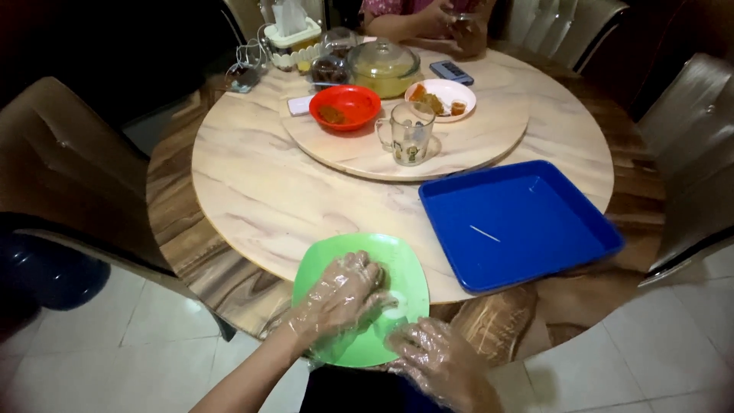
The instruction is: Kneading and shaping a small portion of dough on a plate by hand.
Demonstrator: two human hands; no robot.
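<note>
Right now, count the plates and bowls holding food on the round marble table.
3: a green square plate under the gloved hands at the near edge, a red round bowl and a white round plate on the turntable. Others may be hidden.

Both hands — left hand [342, 294], right hand [436, 359] — in thin, crinkled clear plastic gloves. Green plate [397, 256] smooth plastic; blue tray [535, 222] glossy plastic; table [260, 191] polished marble-look.

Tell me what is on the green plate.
Both gloved hands, left hand and right hand, rest on the green plate. A brownish lump shows under the left fingers; most of it is covered.
</note>
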